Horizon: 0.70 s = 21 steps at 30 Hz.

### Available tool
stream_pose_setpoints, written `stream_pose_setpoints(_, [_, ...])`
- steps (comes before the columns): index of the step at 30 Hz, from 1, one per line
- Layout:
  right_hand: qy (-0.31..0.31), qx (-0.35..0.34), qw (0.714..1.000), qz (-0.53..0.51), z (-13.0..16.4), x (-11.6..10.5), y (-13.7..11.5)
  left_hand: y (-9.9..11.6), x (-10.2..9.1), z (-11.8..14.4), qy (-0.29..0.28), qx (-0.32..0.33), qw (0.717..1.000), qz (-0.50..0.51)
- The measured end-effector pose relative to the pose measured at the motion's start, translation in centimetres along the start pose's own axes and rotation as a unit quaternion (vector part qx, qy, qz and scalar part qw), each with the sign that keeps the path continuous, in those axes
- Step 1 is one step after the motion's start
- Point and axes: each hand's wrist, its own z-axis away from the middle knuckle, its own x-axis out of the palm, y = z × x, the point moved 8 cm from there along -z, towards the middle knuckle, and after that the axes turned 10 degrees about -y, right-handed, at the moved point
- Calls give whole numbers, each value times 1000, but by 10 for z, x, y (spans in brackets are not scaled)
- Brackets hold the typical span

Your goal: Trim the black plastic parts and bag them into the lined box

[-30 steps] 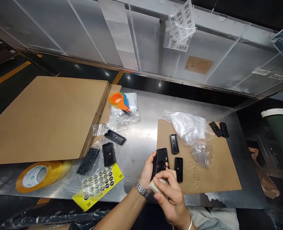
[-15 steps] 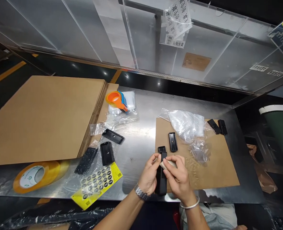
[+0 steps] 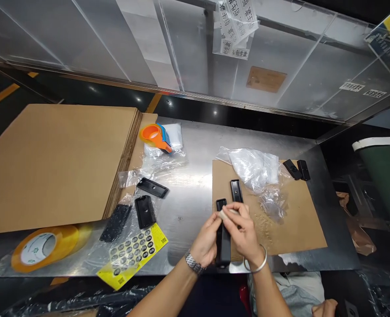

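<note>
My left hand (image 3: 207, 240) grips a black rectangular plastic part (image 3: 223, 244), held edge-on above the front of the steel table (image 3: 191, 185). My right hand (image 3: 244, 233) pinches a small pale piece (image 3: 223, 214) against the top end of that part. Just behind my hands, two more black parts (image 3: 236, 191) lie on a brown cardboard sheet (image 3: 297, 229). Two others (image 3: 296, 169) rest at the sheet's far right corner.
A stack of flat cardboard (image 3: 56, 158) fills the left. In front of it lie a tape roll (image 3: 41, 247), a yellow sticker sheet (image 3: 132, 254) and black parts (image 3: 144, 210) on clear plastic. An orange tape dispenser (image 3: 155, 135), crumpled bags (image 3: 254, 169) and a green bin (image 3: 384, 176) are nearby.
The black part has turned from facing me to edge-on and dropped lower. My right hand rose from under it to its top end. The view shifted slightly.
</note>
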Motion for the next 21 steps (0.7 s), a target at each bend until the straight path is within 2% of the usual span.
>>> stream_pose_setpoints(3, [-57, 11, 997, -41, 21, 15, -9, -12, -13, -7, 38, -66, 995, 69])
stream_pose_setpoints(5, [-60, -5, 998, -12, 36, 19, -20, -16, -14, -11, 34, -93, 991, 87])
stream_pose_setpoints(8, [-37, -62, 994, 79, 53, 23, -32, -20, -15, -13, 44, -141, 986, 77])
stream_pose_setpoints(11, [-9, -101, 983, 150, 65, 31, -32, -24, -20, -15, 70, -186, 979, 40])
stream_pose_setpoints(13, [15, -109, 978, 175, 71, 36, -26, -26, -25, -18, 80, -194, 978, 13])
stream_pose_setpoints(15, [36, -100, 979, 175, 77, 39, -16, -25, -33, -23, 98, -176, 979, -27])
stream_pose_setpoints(17, [56, -51, 988, 137, 81, 38, 4, -19, -45, -28, 128, -121, 981, -81])
stream_pose_setpoints(19, [90, 51, 993, 50, 86, 32, 40, -8, -60, -31, 168, -45, 973, -150])
stream_pose_setpoints(20, [119, 115, 986, -16, 90, 27, 63, -4, -68, -31, 189, -11, 963, -191])
stream_pose_setpoints(21, [158, 176, 967, -97, 97, 23, 88, 0, -75, -31, 209, 19, 949, -237])
